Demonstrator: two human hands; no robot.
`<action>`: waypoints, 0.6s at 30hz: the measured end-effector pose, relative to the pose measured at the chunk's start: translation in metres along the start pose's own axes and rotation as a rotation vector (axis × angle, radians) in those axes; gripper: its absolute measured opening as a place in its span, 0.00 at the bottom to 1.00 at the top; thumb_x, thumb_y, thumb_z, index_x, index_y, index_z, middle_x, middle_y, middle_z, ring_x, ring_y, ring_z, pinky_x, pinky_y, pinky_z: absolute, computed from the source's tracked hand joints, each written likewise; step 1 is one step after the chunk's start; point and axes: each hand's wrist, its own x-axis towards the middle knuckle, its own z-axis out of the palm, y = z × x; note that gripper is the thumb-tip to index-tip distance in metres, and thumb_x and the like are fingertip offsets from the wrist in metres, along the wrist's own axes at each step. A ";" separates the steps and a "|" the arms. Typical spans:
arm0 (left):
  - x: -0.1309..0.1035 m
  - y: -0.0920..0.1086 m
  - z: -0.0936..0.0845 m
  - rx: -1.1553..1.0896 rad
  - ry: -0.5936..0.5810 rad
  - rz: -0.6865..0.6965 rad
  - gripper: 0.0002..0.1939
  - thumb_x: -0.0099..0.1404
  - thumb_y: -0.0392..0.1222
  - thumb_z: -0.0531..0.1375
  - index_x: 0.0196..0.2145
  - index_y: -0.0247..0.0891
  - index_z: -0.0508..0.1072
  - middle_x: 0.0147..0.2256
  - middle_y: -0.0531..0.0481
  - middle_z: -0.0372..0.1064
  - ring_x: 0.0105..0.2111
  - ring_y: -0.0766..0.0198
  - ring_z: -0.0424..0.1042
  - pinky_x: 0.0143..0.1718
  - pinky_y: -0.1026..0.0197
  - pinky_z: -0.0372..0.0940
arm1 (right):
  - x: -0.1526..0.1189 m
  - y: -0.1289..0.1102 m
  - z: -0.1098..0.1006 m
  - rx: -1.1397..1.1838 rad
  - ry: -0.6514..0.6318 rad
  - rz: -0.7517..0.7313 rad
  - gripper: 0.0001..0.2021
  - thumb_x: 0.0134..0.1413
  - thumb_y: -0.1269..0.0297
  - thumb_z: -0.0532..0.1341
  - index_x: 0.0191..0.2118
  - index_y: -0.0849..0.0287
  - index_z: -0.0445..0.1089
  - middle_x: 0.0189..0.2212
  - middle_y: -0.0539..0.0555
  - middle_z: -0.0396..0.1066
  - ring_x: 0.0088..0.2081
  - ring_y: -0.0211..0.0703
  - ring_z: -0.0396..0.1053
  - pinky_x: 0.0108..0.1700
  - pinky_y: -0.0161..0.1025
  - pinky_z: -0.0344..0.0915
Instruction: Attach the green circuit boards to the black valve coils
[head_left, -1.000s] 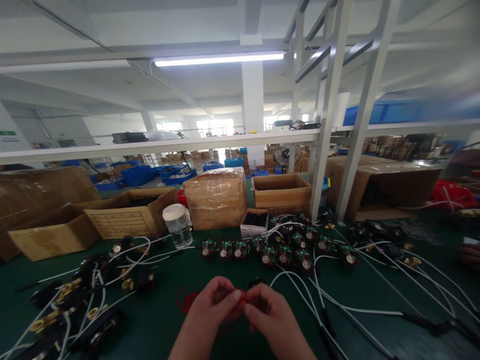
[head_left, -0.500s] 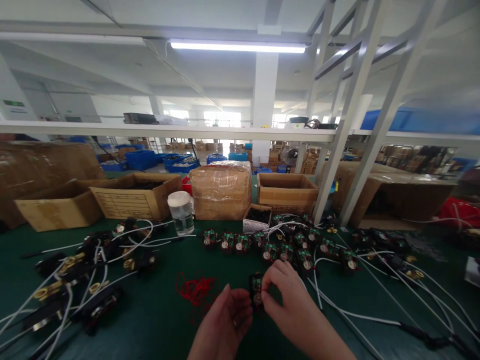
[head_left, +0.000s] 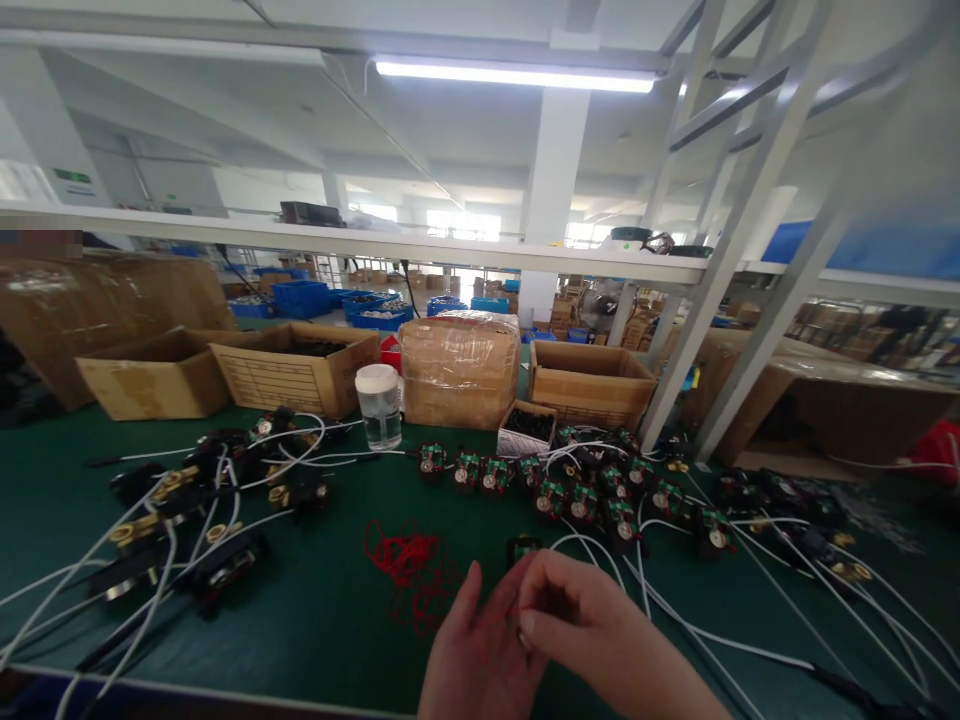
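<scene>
My left hand (head_left: 480, 640) is palm up with the thumb spread away from its fingers. Above that palm, my right hand (head_left: 581, 615) is closed in a pinch, and whatever is between its fingertips is too small to name. Just beyond both hands sits a black housing with a green circuit board (head_left: 523, 548), partly covered by the fingers. To the left lies a loose tangle of thin red wires (head_left: 409, 555). Several similar units with green boards (head_left: 551, 498) stand in rows farther back.
Black devices with brass fittings and white cables (head_left: 217, 565) spread over the left of the green table (head_left: 315, 610). More cabled units (head_left: 810, 550) lie right. A lidded water jug (head_left: 380, 410), a small box of black parts (head_left: 527, 430) and cardboard boxes (head_left: 459, 370) line the back.
My right hand has come off the circuit-board unit and moved over my left palm. The left hand has turned palm up, and the unit stays on the table. The view has shifted.
</scene>
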 end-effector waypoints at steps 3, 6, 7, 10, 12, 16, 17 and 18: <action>-0.003 -0.004 -0.002 0.000 -0.050 0.007 0.30 0.72 0.59 0.49 0.55 0.34 0.76 0.53 0.40 0.77 0.61 0.53 0.67 0.64 0.56 0.58 | 0.001 0.012 0.002 -0.190 0.112 -0.002 0.05 0.52 0.72 0.58 0.34 0.56 0.69 0.31 0.49 0.70 0.33 0.41 0.70 0.34 0.35 0.64; -0.004 -0.005 -0.009 0.009 -0.101 0.067 0.32 0.73 0.60 0.47 0.57 0.34 0.74 0.58 0.39 0.73 0.66 0.51 0.61 0.67 0.51 0.53 | -0.001 0.022 -0.004 -0.361 0.309 -0.066 0.09 0.57 0.69 0.59 0.42 0.54 0.72 0.40 0.53 0.70 0.36 0.42 0.70 0.39 0.38 0.67; -0.003 -0.004 -0.011 0.007 -0.118 0.076 0.33 0.72 0.61 0.47 0.58 0.33 0.73 0.60 0.39 0.71 0.67 0.51 0.59 0.68 0.50 0.51 | -0.002 0.025 -0.007 -0.385 0.362 -0.083 0.09 0.59 0.67 0.58 0.44 0.54 0.72 0.41 0.54 0.70 0.36 0.42 0.70 0.40 0.38 0.67; -0.003 0.000 -0.014 0.004 -0.161 0.084 0.33 0.72 0.61 0.46 0.62 0.36 0.70 0.66 0.43 0.61 0.70 0.53 0.51 0.70 0.48 0.47 | -0.007 0.028 -0.016 -0.396 0.436 -0.106 0.09 0.63 0.63 0.56 0.43 0.55 0.71 0.36 0.53 0.69 0.34 0.42 0.68 0.37 0.38 0.66; -0.003 0.002 -0.014 0.011 -0.171 0.110 0.33 0.72 0.61 0.46 0.63 0.38 0.68 0.69 0.47 0.57 0.71 0.54 0.48 0.71 0.48 0.46 | -0.010 0.031 -0.018 -0.403 0.427 -0.111 0.07 0.62 0.64 0.56 0.39 0.55 0.71 0.34 0.52 0.68 0.33 0.42 0.67 0.35 0.37 0.65; -0.005 0.001 -0.012 -0.013 -0.168 0.119 0.36 0.73 0.63 0.40 0.64 0.38 0.66 0.69 0.47 0.55 0.70 0.55 0.51 0.70 0.48 0.48 | -0.013 0.039 -0.009 -0.404 0.324 -0.108 0.08 0.61 0.70 0.55 0.35 0.55 0.71 0.34 0.51 0.67 0.33 0.41 0.67 0.35 0.35 0.64; -0.005 0.001 -0.012 -0.023 -0.165 0.096 0.37 0.73 0.63 0.39 0.64 0.37 0.66 0.69 0.45 0.57 0.69 0.55 0.55 0.69 0.48 0.49 | -0.014 0.041 -0.006 -0.407 0.307 -0.112 0.08 0.62 0.71 0.55 0.36 0.55 0.70 0.35 0.51 0.67 0.34 0.41 0.67 0.35 0.36 0.64; -0.006 0.000 -0.011 -0.030 -0.162 0.064 0.38 0.73 0.63 0.38 0.64 0.35 0.66 0.67 0.43 0.59 0.66 0.54 0.60 0.68 0.48 0.50 | -0.013 0.041 -0.003 -0.418 0.293 -0.127 0.08 0.62 0.72 0.55 0.36 0.55 0.70 0.35 0.51 0.67 0.35 0.41 0.68 0.36 0.36 0.64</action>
